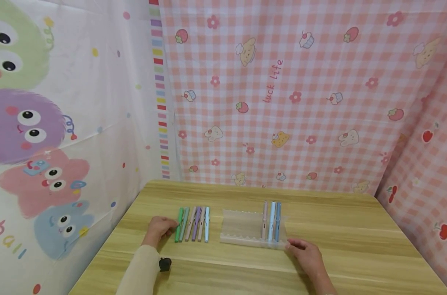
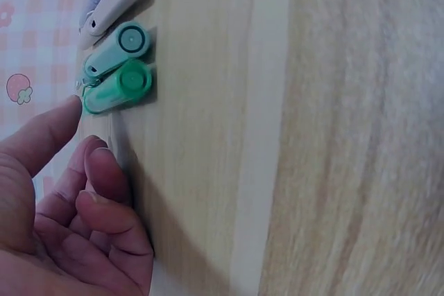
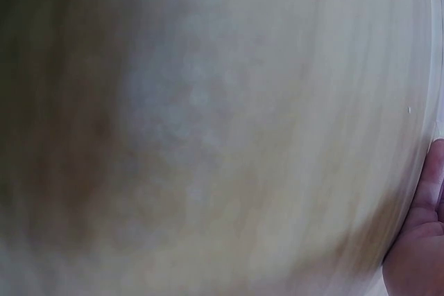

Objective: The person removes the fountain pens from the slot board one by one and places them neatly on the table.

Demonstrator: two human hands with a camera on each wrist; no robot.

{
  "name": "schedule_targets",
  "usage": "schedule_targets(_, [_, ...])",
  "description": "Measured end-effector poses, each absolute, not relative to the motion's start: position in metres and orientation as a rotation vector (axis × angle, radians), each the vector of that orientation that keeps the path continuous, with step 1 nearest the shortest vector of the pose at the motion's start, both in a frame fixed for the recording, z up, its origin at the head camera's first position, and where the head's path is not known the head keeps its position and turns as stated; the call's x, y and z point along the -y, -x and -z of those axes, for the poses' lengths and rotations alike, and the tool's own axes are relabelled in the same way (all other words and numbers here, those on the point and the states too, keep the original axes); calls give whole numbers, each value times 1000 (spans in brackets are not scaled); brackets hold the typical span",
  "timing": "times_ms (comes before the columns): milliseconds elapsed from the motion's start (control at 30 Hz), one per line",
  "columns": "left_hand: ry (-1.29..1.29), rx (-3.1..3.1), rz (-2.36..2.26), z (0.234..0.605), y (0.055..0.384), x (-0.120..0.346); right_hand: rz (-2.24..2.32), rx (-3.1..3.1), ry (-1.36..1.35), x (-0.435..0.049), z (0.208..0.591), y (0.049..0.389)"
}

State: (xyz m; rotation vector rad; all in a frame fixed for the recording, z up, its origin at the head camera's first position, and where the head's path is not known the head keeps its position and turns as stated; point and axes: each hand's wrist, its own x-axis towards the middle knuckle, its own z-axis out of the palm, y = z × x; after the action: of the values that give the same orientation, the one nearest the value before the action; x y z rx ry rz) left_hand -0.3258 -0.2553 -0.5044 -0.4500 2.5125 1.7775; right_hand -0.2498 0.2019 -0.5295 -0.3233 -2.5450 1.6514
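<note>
On the left half of the table several capped pens lie side by side, from a green pen (image 1: 179,225) through a grey-green pen (image 1: 184,225) and a purple pen (image 1: 196,224) to a light blue pen (image 1: 207,224). My left hand (image 1: 159,229) is beside the green pen, its index fingertip at the pen's side and the other fingers loosely bent. A clear ridged pen tray (image 1: 241,225) bears three pens at its right end: pinkish (image 1: 265,221), light blue (image 1: 271,221) and darker blue (image 1: 277,221). At its near right corner my right hand (image 1: 307,256) pinches the edge.
The wood-grain table (image 1: 216,270) runs back to a pink checked curtain (image 1: 282,123). A cartoon-print cloth (image 1: 98,164) hangs on the left. A small black device (image 1: 165,264) is at my left wrist.
</note>
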Motion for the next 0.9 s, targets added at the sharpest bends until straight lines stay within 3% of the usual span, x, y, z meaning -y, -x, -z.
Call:
schedule_targets(500, [414, -2501, -1807, 504, 337, 256, -1655, 2549, 317, -203, 529, 250])
schedule_targets(900, [286, -2430, -1867, 480, 343, 226, -1640, 2552, 315, -203, 531, 251])
